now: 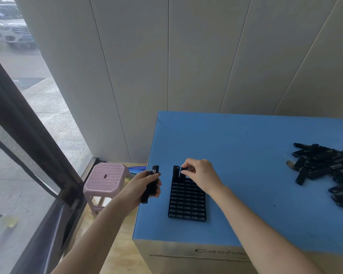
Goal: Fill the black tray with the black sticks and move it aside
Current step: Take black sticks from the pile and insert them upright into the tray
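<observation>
A black grid tray [187, 202] lies on the blue table top [246, 147] near its left edge. One black stick [175, 172] stands upright in the tray's far left corner. Right beside it, my right hand [201, 174] pinches a second black stick [184, 171] over the tray's far row. My left hand [143, 187] grips black sticks [151, 183] just off the table's left edge, one of them showing white lettering. A heap of loose black sticks [325, 165] lies at the table's right side.
The blue top sits on a cardboard box [186, 256]. A pink plastic stool [105, 178] stands on the wooden floor left of the table. A window with a dark frame [28, 135] runs along the left; a grey panelled wall stands behind.
</observation>
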`<state>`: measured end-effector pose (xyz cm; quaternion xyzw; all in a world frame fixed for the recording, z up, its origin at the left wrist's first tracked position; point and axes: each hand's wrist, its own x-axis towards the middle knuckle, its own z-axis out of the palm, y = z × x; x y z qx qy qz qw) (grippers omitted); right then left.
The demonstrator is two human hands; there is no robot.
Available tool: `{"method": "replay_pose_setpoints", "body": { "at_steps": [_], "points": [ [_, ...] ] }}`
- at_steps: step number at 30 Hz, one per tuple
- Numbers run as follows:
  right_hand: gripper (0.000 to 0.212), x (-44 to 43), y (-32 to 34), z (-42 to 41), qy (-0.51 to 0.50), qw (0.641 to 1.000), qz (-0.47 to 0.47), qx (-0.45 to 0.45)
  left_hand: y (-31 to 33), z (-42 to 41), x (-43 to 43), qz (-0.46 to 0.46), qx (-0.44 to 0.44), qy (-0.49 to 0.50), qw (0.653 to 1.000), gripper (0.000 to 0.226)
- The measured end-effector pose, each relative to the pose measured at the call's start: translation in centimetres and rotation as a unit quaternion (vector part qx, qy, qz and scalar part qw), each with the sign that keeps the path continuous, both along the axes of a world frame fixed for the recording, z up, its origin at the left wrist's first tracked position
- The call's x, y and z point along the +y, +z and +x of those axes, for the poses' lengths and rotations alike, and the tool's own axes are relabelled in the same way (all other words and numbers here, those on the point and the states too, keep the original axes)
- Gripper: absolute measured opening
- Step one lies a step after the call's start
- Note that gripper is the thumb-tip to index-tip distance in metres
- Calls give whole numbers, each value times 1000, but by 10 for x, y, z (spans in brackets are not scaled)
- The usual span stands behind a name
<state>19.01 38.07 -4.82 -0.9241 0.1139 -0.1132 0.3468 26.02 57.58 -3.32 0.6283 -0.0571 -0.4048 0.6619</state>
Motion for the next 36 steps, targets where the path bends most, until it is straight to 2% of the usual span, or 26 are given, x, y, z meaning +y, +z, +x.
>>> {"method": "replay_pose_setpoints", "body": {
  "at_steps": [6,9,11,12,14,16,18,20,22,24,27,28,30,32,36],
  "points": [
    [12,0,-1,0,1,999,-41,2,3,-6,-1,-6,-41,-19,999,22],
    [16,9,1,-6,-26,997,-42,-63,3,-8,-4,-6,-57,-12,998,20],
    [12,23,4,-15,-69,990,33,-118,0,-9,-9,-4,-71,11,997,22],
    [13,31,6,-21,-87,986,87,-112,-1,-10,-12,-1,-82,23,996,25],
    [15,48,10,-29,-84,973,212,-37,-1,-14,-18,-1,-99,41,994,31],
    [21,61,11,-35,-72,940,333,8,-2,-20,-26,-18,-87,57,994,32],
    [28,66,13,-38,-85,900,427,-2,-3,-25,-32,-31,-61,69,995,35],
    [26,66,16,-39,-118,860,496,-7,-5,-30,-36,-39,-49,77,995,36],
    [19,64,17,-41,-141,832,536,20,-5,-36,-40,-55,-42,76,995,33],
    [22,60,18,-42,-124,811,568,58,-5,-42,-44,-74,-37,66,994,28],
    [23,48,22,-47,-112,758,639,66,-5,-45,-48,-88,-33,42,995,23],
    [22,42,23,-49,-116,751,647,66,-6,-44,-47,-88,-34,35,995,24],
    [14,28,23,-53,-125,771,622,62,-6,-40,-45,-69,-49,25,996,23],
    [1,12,23,-55,-141,824,547,31,-4,-36,-40,-27,-82,24,996,19],
    [14,-19,28,-54,-171,929,325,-40,-4,-22,-29,29,-126,34,991,14]
  ]
}}
